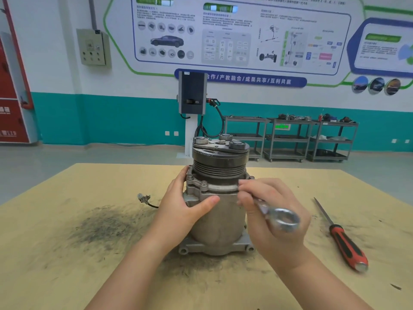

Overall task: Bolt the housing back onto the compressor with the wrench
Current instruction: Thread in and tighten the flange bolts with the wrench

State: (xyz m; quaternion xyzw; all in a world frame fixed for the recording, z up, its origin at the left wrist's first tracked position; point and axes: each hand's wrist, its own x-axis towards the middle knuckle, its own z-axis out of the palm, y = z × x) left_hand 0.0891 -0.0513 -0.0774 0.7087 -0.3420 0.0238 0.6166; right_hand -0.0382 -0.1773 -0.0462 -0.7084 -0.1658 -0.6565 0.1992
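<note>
Head view: I see my left hand [178,204] wrapped against the left side of the compressor [218,218], fingers reaching behind the flange and the thumb lying across the front of the grey body. My right hand [271,211] is curled around the shank of the wrench [279,217], whose ring end points toward me and down to the right; its fingertips sit at the right edge of the flange, and I cannot tell whether the wrench's far end is on a bolt. The compressor stands upright at the middle of the desk [67,265], dark grooved pulley [220,162] on top, housing [212,186] seated just below it with bolt heads showing. A red-handled screwdriver [342,238] lies well apart to the right.
</note>
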